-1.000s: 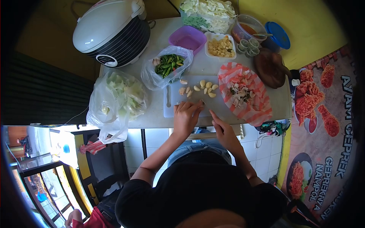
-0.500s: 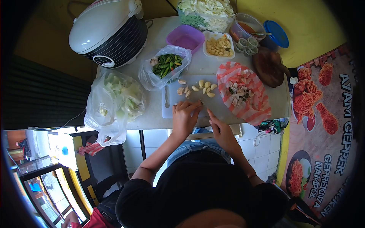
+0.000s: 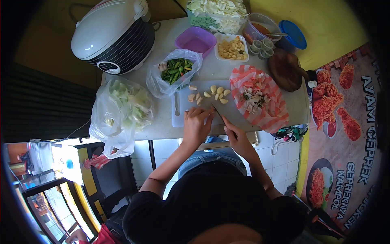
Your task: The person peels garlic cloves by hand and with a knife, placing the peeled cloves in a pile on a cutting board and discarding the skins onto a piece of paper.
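Note:
At the near edge of a white cutting board (image 3: 176, 118), my left hand (image 3: 196, 126) is closed with its fingertips together; what they pinch is too small to make out. My right hand (image 3: 237, 137) grips a knife (image 3: 218, 112), its blade slanting up and left beside the left fingertips. Just beyond the blade lie several peeled garlic cloves (image 3: 220, 90). To their left sit several cloves with skin (image 3: 191, 97). Right of the board, garlic skins and scraps (image 3: 255, 99) rest on red-and-white striped paper (image 3: 279, 116).
Behind the board are a bag of green chilies (image 3: 177, 70), a purple container (image 3: 191, 40) and a tray of garlic (image 3: 232, 49). A bag of cut greens (image 3: 129, 103) hangs over the left table edge. A rice cooker (image 3: 109, 34) and a stone mortar (image 3: 285, 71) stand farther back.
The view has shifted slightly. The knife has turned so more of its blade shows, and its tip sits a little farther up the board. My left hand stays in nearly the same place.

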Demonstrator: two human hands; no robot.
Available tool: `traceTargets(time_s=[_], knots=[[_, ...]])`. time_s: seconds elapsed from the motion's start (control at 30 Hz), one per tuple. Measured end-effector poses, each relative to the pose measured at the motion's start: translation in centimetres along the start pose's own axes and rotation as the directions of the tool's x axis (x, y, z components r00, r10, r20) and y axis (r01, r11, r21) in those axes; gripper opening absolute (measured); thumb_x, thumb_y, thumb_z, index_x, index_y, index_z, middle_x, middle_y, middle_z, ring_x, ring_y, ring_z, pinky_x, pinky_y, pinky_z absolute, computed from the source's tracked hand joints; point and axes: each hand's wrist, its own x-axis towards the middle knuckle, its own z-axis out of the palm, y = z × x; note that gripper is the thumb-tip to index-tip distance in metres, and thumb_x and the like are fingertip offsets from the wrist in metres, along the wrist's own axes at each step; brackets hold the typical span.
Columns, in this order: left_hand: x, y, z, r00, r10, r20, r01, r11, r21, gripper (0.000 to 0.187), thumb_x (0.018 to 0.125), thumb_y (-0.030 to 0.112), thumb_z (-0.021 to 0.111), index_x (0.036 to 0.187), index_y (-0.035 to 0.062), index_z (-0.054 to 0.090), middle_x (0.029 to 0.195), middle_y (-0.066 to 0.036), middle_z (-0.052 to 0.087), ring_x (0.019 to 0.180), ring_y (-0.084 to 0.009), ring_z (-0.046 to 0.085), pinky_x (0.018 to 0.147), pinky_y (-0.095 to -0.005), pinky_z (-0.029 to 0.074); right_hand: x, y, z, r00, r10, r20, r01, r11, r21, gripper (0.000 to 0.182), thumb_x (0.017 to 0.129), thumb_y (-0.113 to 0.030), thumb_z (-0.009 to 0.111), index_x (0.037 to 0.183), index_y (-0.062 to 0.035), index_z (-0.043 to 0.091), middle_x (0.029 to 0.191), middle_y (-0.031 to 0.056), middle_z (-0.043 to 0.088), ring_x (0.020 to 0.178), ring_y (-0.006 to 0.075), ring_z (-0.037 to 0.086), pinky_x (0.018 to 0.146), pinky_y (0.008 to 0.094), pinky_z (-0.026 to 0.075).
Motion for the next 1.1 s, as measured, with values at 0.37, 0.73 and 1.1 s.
traceTargets(time_s=[0.37,0.73,1.1], knots=[[0.4,0.2,-0.3,1.0,0.014,0.022,-0.014,1.0,0.005,0.015,0.074,0.014,0.068,0.088,0.0111,0.071,0.072,-0.003,0.062,0.07,-0.0203,0.053,0.067,-0.033,0.035,-1.9,-1.2,-0.1,0.99,0.141,-0.019,-0.142,0.988,-0.062,0.042,0.094,-0.011,0.042,0.136,-0.0151,0.037,0.1,0.0202,0.06,0.083,0.0239,0.06,0.078,0.0282,0.044],[0.5,-0.1,-0.5,0.997,0.026,0.076,-0.023,0.999,-0.04,0.015,0.074,0.01,0.066,0.089,0.0085,0.07,0.073,-0.005,0.062,0.072,-0.0218,0.054,0.067,-0.0339,0.036,0.1,-1.8,-0.8,0.99,0.129,0.052,-0.129,0.992,-0.002,0.039,0.093,-0.009,0.042,0.132,-0.0042,0.041,0.093,0.0145,0.059,0.068,0.0122,0.045,0.071,0.0272,0.043],[0.1,-0.5,-0.7,0.999,0.016,0.045,-0.013,0.997,-0.072,0.017,0.074,0.013,0.067,0.091,0.0125,0.07,0.08,-0.003,0.065,0.073,-0.0204,0.055,0.068,-0.0326,0.036,0.5,0.1,-0.9,0.994,0.066,0.086,-0.072,0.995,0.066,0.042,0.096,-0.015,0.04,0.137,-0.0071,0.035,0.068,-0.0008,0.047,0.055,0.0023,0.038,0.05,0.0169,0.033]])
